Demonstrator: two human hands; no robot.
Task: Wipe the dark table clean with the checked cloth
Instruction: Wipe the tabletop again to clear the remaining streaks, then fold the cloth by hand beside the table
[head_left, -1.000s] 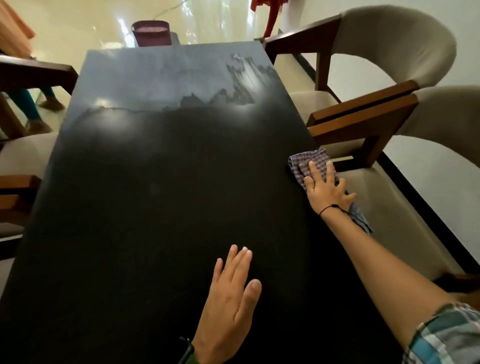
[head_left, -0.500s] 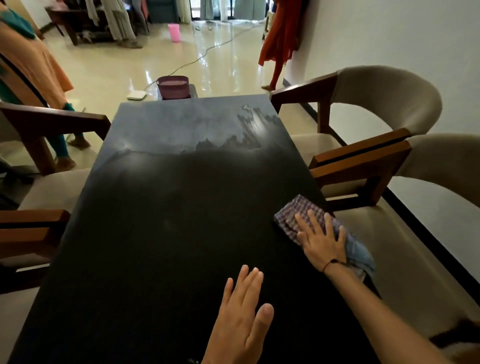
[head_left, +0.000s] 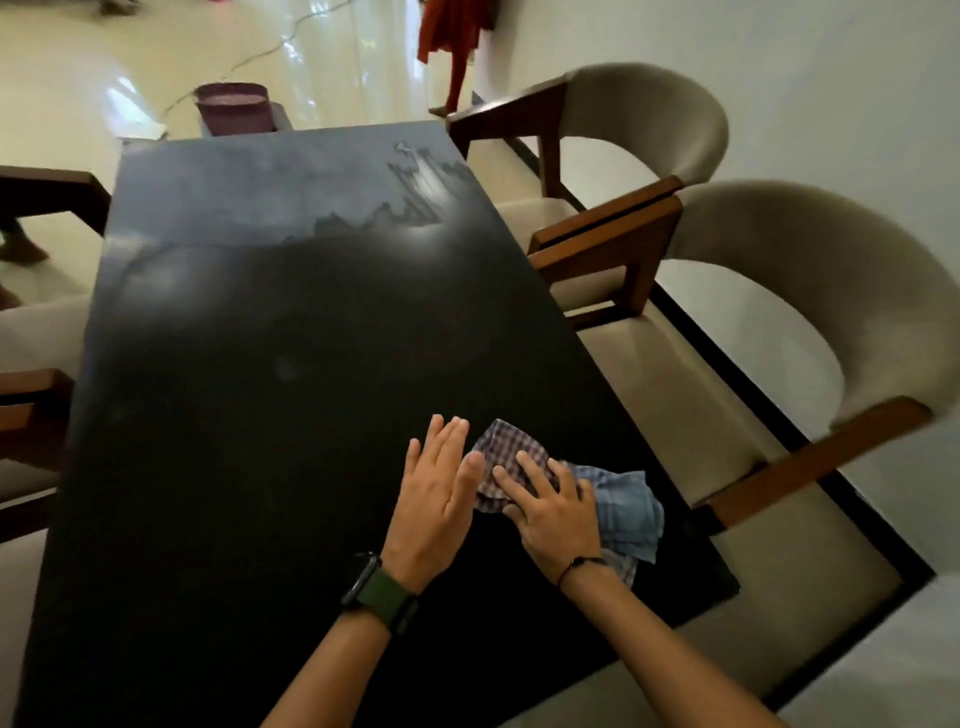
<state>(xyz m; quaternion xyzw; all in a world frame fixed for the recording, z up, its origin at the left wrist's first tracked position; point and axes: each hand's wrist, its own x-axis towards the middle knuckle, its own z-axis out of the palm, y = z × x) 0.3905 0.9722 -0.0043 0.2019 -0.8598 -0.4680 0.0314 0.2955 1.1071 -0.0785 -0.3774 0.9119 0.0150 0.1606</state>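
Both hands flat (fingers straight): left hand (head_left: 435, 499), right hand (head_left: 551, 512).

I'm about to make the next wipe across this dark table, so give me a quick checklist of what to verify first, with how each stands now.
1. Right hand flat on the crumpled checked cloth: ok.
2. Cloth fully on the dark rectangular table, not hanging off the right edge: ok.
3. Left hand out of the cloth's path: not ok, it lies flat right beside the cloth's left edge.
4. Far end wiped: not ok, a pale streaky patch covers it.
5. Tabletop bare of objects ahead: ok.
6. Cloth damp enough: cannot tell.
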